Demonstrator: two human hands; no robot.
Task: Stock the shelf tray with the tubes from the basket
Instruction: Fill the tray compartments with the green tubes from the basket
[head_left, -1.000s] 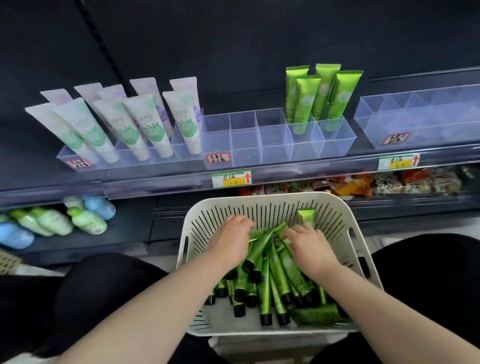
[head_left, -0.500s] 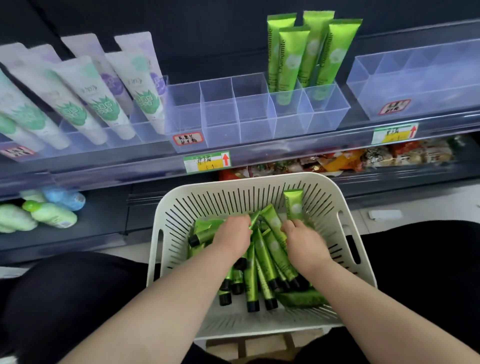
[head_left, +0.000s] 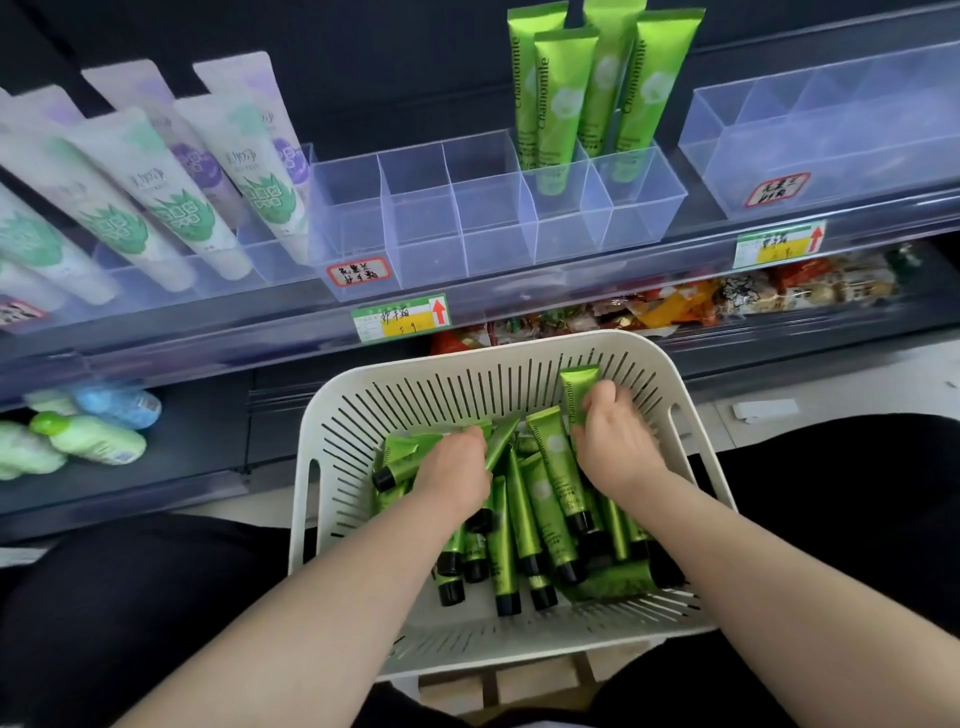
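Note:
A white slotted basket (head_left: 415, 395) holds several green tubes with black caps (head_left: 550, 499). Both hands are inside it. My left hand (head_left: 457, 467) is curled over tubes at the pile's left, gripping a green tube (head_left: 402, 460). My right hand (head_left: 615, 441) grips an upright green tube (head_left: 577, 387) at the basket's far right. On the shelf above stands a clear divided tray (head_left: 467, 223). Several green tubes (head_left: 597, 88) stand in its right compartments; the left ones hold nothing.
White tubes with green and purple prints (head_left: 171, 187) fill the tray to the left. A second clear tray (head_left: 831, 130) sits at the right. Snack packets (head_left: 701, 306) and green and blue bottles (head_left: 93, 436) lie on the lower shelf. My dark-clothed knees flank the basket.
The view has moved closer to the shelf and basket. My right hand has shifted toward the basket's far right and closed round the upright tube. My left hand stays on the pile.

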